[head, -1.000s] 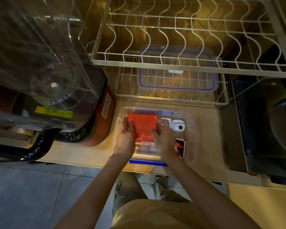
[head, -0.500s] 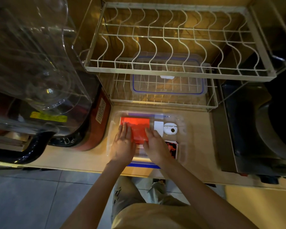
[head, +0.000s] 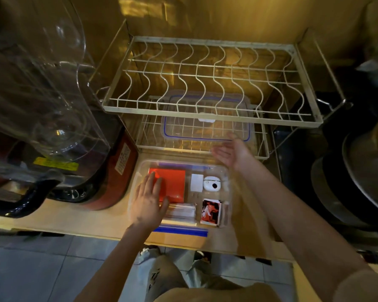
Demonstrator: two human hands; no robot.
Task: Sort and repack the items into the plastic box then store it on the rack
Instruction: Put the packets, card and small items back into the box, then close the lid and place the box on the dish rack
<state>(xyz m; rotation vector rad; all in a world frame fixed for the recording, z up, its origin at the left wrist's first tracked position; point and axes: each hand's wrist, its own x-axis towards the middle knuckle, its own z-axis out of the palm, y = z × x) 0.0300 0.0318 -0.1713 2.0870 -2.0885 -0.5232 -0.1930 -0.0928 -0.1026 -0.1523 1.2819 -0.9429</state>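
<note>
A clear plastic box with blue clips sits on the wooden counter. Inside lie a red flat box, a white card, a small white device, a red-and-black photo pack and a stack of clear sleeves. My left hand rests flat, fingers spread, on the red box's left part. My right hand hovers open, palm up, above the box's far right corner, just in front of the clear lid with a blue seal on the wire rack's lower shelf.
The rack's upper tier of wavy white wires overhangs the lid. A large clear appliance with a red base crowds the left. Dark pans stand at the right. Tiled floor lies below the counter edge.
My right hand has lifted off the items in the box and moved up and right toward the lid on the rack. My left hand stays on the red box. The camera tilted up.
</note>
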